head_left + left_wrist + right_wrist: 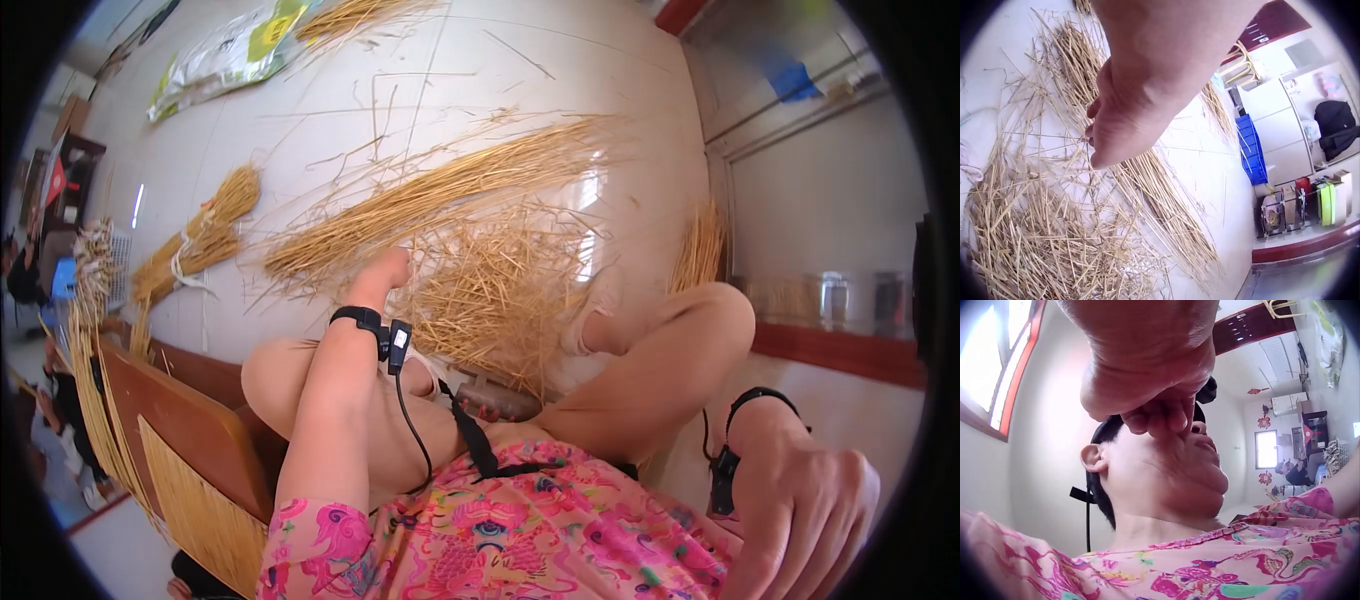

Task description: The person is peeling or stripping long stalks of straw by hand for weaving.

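On the floor, a long bundle of straw [430,195] lies behind a heap of loose broken straw [490,285]. My left hand [388,270] is over the near edge of the bundle, beside the heap. In the left wrist view that hand [1132,119] has bent fingers over the straw; thin stalks cross near its fingertips, and whether it pinches any is unclear. The right hand [810,510] is raised at the lower right, away from the straw. Seen from the right wrist, this hand [1147,387] has curled fingers at the face and no object visible in them.
A tied straw bundle [205,235] lies at the left, above a brown wooden chair [190,420]. A plastic bag [225,60] is at the far left on the floor. More straw [700,245] leans by the glass door at the right. The bent legs frame the heap.
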Demonstrator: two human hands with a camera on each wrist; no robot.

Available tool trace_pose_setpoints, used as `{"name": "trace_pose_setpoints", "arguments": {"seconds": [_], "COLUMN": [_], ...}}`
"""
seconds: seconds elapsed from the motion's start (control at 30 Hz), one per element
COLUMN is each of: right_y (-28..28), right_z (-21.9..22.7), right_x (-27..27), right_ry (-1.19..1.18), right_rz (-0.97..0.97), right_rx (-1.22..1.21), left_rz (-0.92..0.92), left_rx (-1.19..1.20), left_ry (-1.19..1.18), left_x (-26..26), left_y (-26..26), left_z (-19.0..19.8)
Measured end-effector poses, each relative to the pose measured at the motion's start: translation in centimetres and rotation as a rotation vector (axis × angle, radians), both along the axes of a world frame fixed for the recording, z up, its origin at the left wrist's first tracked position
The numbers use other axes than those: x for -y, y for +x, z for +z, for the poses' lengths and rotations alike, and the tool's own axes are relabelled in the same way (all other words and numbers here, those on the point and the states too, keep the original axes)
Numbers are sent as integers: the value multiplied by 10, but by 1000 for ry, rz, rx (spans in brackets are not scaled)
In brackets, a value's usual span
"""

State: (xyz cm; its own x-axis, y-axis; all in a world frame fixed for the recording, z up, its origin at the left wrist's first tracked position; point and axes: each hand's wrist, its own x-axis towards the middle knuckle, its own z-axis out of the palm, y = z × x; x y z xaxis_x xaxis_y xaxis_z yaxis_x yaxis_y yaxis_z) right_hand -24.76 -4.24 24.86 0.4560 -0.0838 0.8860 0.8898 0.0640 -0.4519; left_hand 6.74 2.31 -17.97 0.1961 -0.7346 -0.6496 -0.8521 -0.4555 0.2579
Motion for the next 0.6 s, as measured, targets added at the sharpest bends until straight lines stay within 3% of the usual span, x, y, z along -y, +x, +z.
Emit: {"name": "trace_pose_setpoints", "arguments": {"seconds": [0.07,0.17,0.27,0.37,0.6], "right_y": [13,26,35,41,48], "right_z": [-7,-21,-33,-47,-64], "right_x": [6,18,31,44,67], "right_ry": [22,45,58,81,115], "right_rz": [64,130,165,179,123], "right_rx": [26,44,39,36,-103], "left_rz": [19,132,283,363,315], "left_rx": [46,36,52,88,240], "left_ry": [-20,25,-191,-223,-583], "left_x": [-3,3,5,22,37], "left_y": [8,9,9,6,5], "left_z": [-26,-20,-35,-27,-59]}}
